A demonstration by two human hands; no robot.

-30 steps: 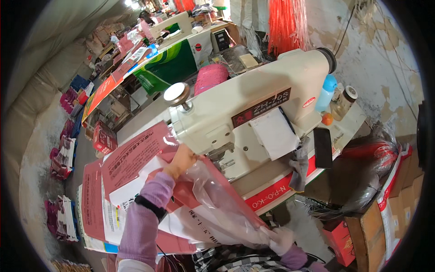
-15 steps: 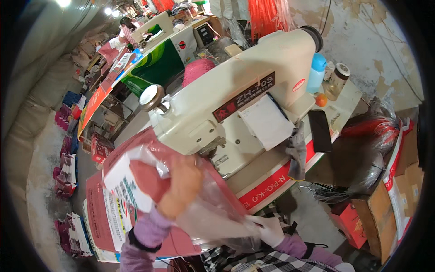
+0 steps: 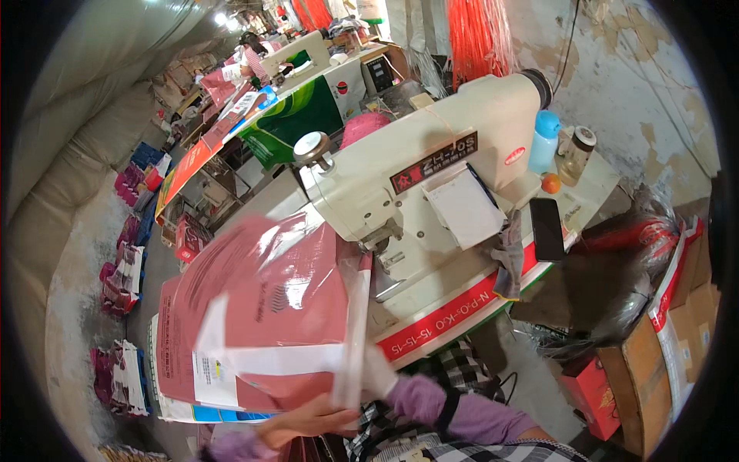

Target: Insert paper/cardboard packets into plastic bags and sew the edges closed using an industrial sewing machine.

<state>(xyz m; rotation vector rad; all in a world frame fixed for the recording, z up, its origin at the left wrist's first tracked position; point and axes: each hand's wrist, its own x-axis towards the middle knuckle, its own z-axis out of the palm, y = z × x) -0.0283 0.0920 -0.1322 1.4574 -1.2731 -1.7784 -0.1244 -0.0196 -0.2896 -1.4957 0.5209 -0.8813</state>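
1. Pink bag (image 3: 308,312) lies left of the sewing machine (image 3: 443,123), its right edge running toward me.
2. Right hand (image 3: 377,373) is nearer the machine than left hand (image 3: 315,420).
3. I can't tell either grip.

White-glowing lamps (image 3: 223,19) flare at upper left, above dim, folded grey sheeting (image 3: 65,165). Bright highlights streak the glossy dull-red plastic sack (image 3: 300,308); motion blur smears its left side and the right hand (image 3: 377,373). The long cream-coloured sewing machine (image 3: 443,131) looks crisper. Fisheye distortion bends the black-rimmed edges.
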